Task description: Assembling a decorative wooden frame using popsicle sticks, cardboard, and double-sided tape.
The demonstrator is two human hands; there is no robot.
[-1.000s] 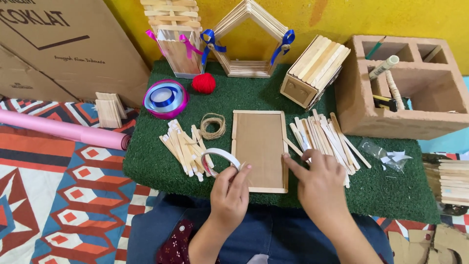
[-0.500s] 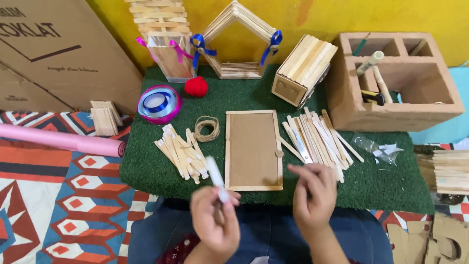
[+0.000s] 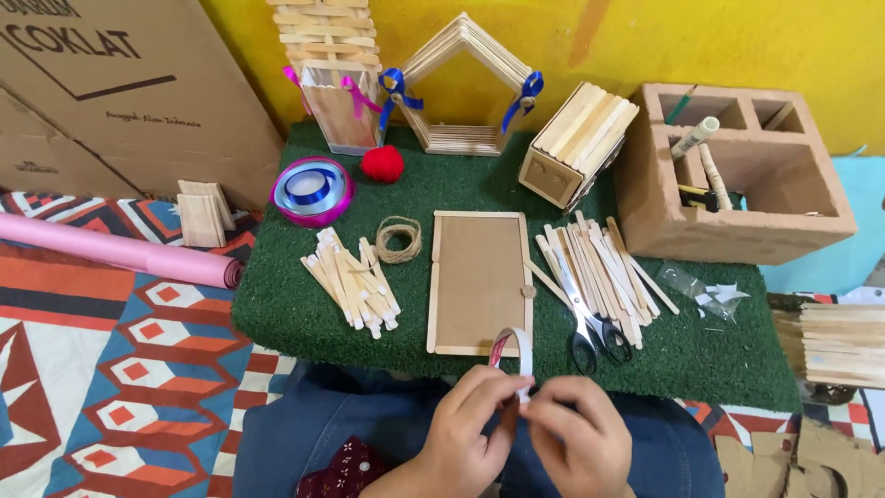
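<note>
Tape roll (image 3: 513, 355), a small white ring, sat pinched between both hands at six o'clock in the head view, just off the near edge of the green turf mat (image 3: 277, 304). The left hand (image 3: 461, 433) had its grip closed on the roll's lower side, and the right hand (image 3: 576, 441) had its fingertips closed at the same spot, seemingly picking at the tape's end. At twelve o'clock from the hands lay a stick-framed brown panel (image 3: 479, 281), bare of tape. Scissors (image 3: 585, 323) rested at one o'clock on loose craft sticks (image 3: 599, 267); another stick pile (image 3: 353, 281) lay at eleven. By my judgement no strip was yet pulled free.
</note>
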